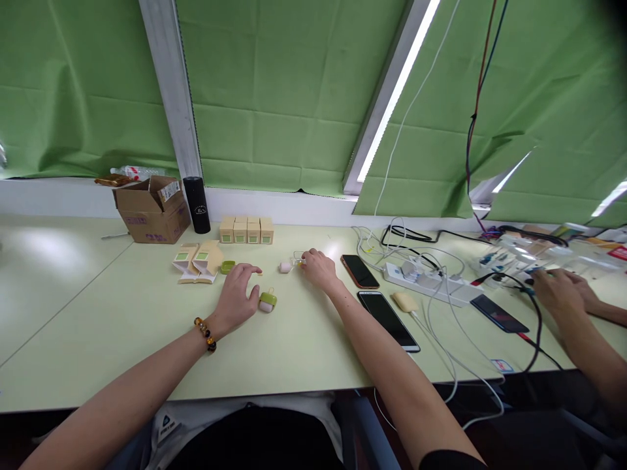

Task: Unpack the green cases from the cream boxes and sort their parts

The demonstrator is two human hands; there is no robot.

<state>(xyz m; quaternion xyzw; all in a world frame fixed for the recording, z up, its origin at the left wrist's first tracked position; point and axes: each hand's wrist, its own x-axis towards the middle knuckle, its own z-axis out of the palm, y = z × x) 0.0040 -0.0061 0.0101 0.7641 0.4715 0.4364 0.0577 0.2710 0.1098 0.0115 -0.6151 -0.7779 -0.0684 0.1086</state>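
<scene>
My left hand (238, 292) rests palm down on the pale green table (122, 326), fingers spread, its thumb beside a small pink case with a green lid (267, 301). My right hand (318, 266) reaches further out, its fingertips on a small clear item (298, 260) next to a pink case (285, 266). A small green lid (228, 266) lies just beyond my left hand. Opened tan cartons (197, 261) lie to its left. Four closed tan boxes (246, 230) stand in a row behind.
A brown cardboard box (153, 210) and black cylinder (196, 205) stand at the back left. Two phones (360, 271) (388, 318), a power strip (425, 279) and tangled white cables lie right of my right hand. Another person's hands (563, 292) work at far right.
</scene>
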